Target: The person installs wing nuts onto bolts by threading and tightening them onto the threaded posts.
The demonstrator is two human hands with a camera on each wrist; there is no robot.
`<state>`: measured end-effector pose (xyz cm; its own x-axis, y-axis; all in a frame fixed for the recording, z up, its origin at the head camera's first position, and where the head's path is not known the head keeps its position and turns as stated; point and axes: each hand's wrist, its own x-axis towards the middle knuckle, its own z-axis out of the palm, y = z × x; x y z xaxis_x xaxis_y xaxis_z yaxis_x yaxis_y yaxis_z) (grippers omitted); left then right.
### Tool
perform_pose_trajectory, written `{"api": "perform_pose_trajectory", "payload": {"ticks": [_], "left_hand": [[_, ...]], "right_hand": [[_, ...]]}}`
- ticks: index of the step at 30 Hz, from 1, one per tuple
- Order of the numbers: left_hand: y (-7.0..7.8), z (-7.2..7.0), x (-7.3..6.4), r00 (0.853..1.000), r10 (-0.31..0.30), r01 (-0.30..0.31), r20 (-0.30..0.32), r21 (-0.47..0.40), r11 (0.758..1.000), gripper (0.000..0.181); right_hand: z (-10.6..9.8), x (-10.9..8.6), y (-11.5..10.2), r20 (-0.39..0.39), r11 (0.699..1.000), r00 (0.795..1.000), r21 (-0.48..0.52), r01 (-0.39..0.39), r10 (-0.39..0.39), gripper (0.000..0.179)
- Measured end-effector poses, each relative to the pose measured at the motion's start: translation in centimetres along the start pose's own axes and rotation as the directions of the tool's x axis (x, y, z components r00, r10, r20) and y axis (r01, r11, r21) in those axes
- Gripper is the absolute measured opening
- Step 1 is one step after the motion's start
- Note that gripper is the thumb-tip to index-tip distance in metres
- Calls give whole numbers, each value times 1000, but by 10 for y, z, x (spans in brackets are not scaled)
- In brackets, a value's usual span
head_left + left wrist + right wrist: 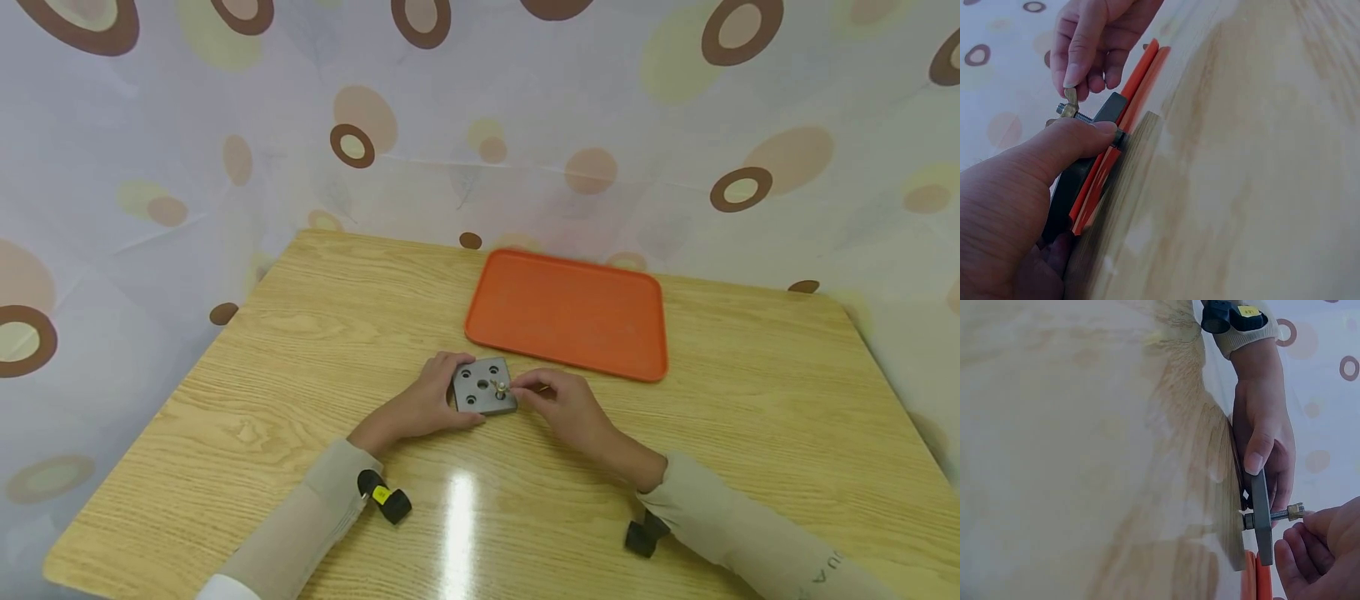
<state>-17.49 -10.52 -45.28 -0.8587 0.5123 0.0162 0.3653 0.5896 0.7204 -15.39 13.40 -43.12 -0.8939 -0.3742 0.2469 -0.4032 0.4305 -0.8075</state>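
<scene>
Plate: the grey metal plate (484, 397) is in front of you on the near side of the tray, four holes toward its corners and one in the middle
Bolt: the bolt (1279, 515) stands up through the plate's near right hole, its head below, between plate and table
Wing nut: the brass-coloured wing nut (1069, 111) sits at the bolt's upper end
Left hand: your left hand (427, 406) grips the plate from the left — thumb along the near edge, fingers at the far corner, spread about as wide as the plate
Right hand: your right hand (568, 408) pinches the wing nut between thumb and forefinger, nearly closed, with the other fingers curled below
Tray: the orange tray (566, 312) lies beyond the plate and slightly right, near it but apart
Table: you work over a pale wood-grain table (765, 383) — a spotted curtain (285, 75) hangs behind it
</scene>
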Motion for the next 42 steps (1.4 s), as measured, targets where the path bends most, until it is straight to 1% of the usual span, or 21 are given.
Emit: {"api": "perform_pose_trajectory", "payload": {"ticks": [5,11,15,23,31,38,40,42], "left_hand": [[0,0,0,1000,-1,1,-1,5,1000,86],[-1,0,0,1000,3,-3,-3,5,1000,86],[-1,0,0,1000,3,-3,-4,2,1000,86],[-1,0,0,1000,2,-2,-5,-1,1000,86],[-2,1,0,1000,10,-10,0,7,1000,86],[-1,0,1,1000,13,-13,-1,16,1000,86],[-1,0,1,1000,13,-13,-1,13,1000,86],[-1,0,0,1000,9,-9,-2,12,1000,86]], "right_hand": [[2,1,-2,-9,1000,1000,5,-23,23,9],[3,2,-4,-13,998,999,45,-51,52,18],[4,2,-4,0,996,999,74,-49,49,24],[8,4,-4,16,996,1000,84,-18,17,35],[11,5,-4,18,996,1000,85,4,-5,36],[9,4,-4,23,997,999,77,-30,29,34],[7,3,-7,20,997,999,74,-29,27,32],[4,1,-15,18,997,1000,73,-19,18,30]]}}
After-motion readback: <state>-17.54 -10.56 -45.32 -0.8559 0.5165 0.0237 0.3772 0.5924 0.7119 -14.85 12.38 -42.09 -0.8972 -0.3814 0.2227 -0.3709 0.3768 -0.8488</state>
